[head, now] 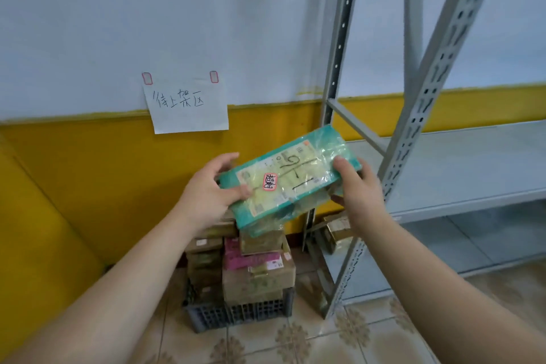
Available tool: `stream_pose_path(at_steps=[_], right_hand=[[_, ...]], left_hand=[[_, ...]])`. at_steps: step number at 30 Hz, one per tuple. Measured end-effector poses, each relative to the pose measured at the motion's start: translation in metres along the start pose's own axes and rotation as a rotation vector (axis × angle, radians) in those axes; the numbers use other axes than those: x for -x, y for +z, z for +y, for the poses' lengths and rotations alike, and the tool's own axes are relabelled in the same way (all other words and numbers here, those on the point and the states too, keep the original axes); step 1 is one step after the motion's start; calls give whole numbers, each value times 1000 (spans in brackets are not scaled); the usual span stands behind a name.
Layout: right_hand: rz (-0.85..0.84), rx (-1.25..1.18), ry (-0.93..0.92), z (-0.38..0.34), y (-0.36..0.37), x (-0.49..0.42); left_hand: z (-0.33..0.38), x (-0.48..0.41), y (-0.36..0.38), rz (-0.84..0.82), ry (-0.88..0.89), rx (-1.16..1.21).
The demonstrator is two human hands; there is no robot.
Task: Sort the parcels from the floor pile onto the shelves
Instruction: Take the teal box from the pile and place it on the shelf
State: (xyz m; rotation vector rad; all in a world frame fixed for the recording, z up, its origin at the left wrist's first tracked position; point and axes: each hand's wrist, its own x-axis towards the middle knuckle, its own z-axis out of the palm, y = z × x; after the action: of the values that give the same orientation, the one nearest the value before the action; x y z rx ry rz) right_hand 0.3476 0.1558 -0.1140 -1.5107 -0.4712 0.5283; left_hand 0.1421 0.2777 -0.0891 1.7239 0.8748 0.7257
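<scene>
Teal plastic-wrapped flat parcel (288, 182), long axis tilted up-right toward grey metal shelf (461, 168), end-gripped by left hand (211, 189) and right hand (359, 186).

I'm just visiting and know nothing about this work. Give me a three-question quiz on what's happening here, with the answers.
1. True or false: the green parcel is held by one hand only.
2. Where does the pile of parcels sit? A) on the shelf B) in a dark crate C) on a chair
3. Fill in: the paper sign hangs on the ____.

Key:
1. False: the left hand and right hand each hold an end.
2. B: the crate stands on the tiled floor, left of the shelf.
3. Wall.
</scene>
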Motion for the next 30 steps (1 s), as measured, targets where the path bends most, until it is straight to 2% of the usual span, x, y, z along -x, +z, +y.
stream_pose_path(at_steps=[2,3,5,8,11,17,23,30], right_hand=[[124,-65,49,4,-17,17],[181,-101,65,7,-26,27],[280,-144,79,13,-44,47],[380,-103,103,23,-81,78],[451,16,123,29,-126,106],[589,23,124,25,-233,142],[664,68,90,18,-368,163],[574,136,160,3,-507,153]], left_hand=[[3,4,18,136,-16,193],[6,8,28,141,-44,264],[9,21,51,14,-105,315],[8,44,85,-165,-97,328],[10,65,118,-272,-67,351],[36,100,206,-479,-49,363],[83,130,349,-557,-6,336],[128,143,490,-510,38,366]])
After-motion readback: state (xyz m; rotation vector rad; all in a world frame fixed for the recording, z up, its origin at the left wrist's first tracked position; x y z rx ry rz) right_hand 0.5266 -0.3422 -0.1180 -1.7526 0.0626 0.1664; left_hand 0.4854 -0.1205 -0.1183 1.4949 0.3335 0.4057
